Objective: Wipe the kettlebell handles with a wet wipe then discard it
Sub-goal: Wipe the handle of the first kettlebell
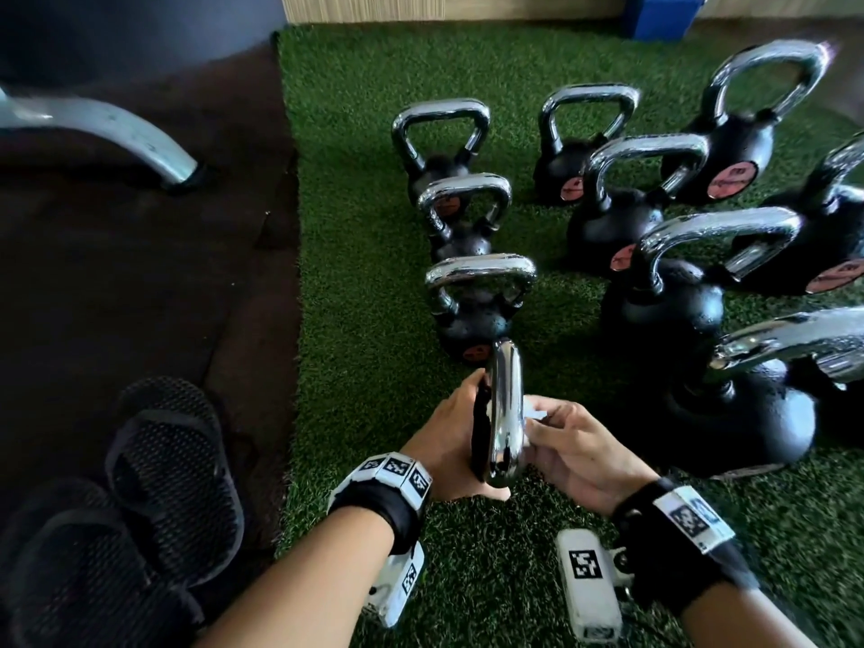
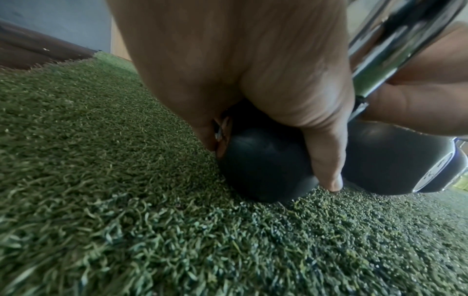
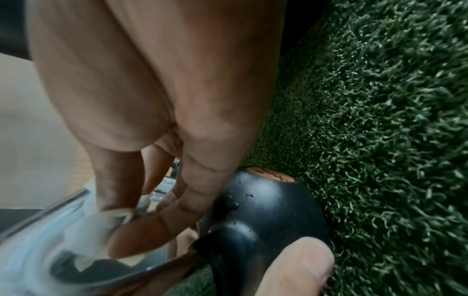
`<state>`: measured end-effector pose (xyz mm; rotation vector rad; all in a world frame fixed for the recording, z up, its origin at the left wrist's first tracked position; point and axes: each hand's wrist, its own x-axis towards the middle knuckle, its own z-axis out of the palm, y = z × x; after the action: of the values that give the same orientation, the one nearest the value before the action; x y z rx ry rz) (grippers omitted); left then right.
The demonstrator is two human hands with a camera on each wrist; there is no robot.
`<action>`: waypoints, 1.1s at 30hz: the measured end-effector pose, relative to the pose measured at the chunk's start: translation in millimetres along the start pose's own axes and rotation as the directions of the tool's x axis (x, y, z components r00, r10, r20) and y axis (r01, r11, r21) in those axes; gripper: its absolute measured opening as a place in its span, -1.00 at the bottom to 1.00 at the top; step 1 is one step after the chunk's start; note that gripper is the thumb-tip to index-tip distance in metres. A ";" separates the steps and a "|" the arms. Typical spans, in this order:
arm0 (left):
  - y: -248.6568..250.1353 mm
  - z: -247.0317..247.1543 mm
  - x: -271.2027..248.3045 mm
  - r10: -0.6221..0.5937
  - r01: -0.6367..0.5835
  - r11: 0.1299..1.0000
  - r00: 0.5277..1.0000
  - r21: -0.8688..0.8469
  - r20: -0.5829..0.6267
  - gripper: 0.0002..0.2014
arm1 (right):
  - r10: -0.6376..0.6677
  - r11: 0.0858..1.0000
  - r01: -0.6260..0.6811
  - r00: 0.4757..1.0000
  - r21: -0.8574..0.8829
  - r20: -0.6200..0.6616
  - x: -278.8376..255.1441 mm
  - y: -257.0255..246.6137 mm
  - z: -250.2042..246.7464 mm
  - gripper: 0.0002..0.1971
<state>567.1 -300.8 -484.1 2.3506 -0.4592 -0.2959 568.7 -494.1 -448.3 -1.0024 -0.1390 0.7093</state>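
A small black kettlebell (image 2: 260,160) lies tipped toward me on the green turf, its chrome handle (image 1: 504,413) pointing up at me. My left hand (image 1: 449,441) grips its black body, with the thumb (image 3: 298,266) on the ball. My right hand (image 1: 565,441) pinches a white wet wipe (image 1: 533,409) against the right side of the handle. In the right wrist view the wet wipe (image 3: 83,226) is bunched under my fingertips on the chrome handle (image 3: 30,246). Most of the wipe is hidden by my fingers.
Several more chrome-handled kettlebells (image 1: 477,301) stand in rows on the turf (image 1: 355,254) ahead and to the right. Black sandals (image 1: 173,460) lie on the dark rubber floor at the left. A grey metal machine leg (image 1: 117,133) and a blue box (image 1: 664,14) sit farther off.
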 end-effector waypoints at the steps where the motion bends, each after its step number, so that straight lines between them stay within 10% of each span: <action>1: 1.1 -0.3 0.1 0.013 -0.013 1.000 1.000 0.024 0.002 0.52 | -0.006 1.000 0.006 1.000 0.017 0.000 0.9 1.8 -0.1 -0.66; 13: 11.5 -7.4 -7.0 0.064 -0.065 0.995 0.998 0.074 0.018 0.41 | -0.232 0.970 0.243 0.944 0.018 -0.236 13.0 6.3 14.8 -0.71; 21: 16.1 -9.1 -10.2 0.048 -0.048 0.999 0.999 0.002 -0.006 0.42 | -0.408 0.906 0.321 0.837 -0.276 -0.366 22.2 -2.4 15.6 -0.70; 33: 14.9 -6.8 -11.5 0.057 -0.057 0.998 0.998 0.021 -0.009 0.44 | -0.360 0.810 -0.109 0.683 -0.576 -0.636 45.8 -4.3 19.6 -0.78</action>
<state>555.3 -302.1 -468.0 2.3532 -0.5256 -0.2545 597.8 -453.7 -443.5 -1.7901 0.2978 0.0592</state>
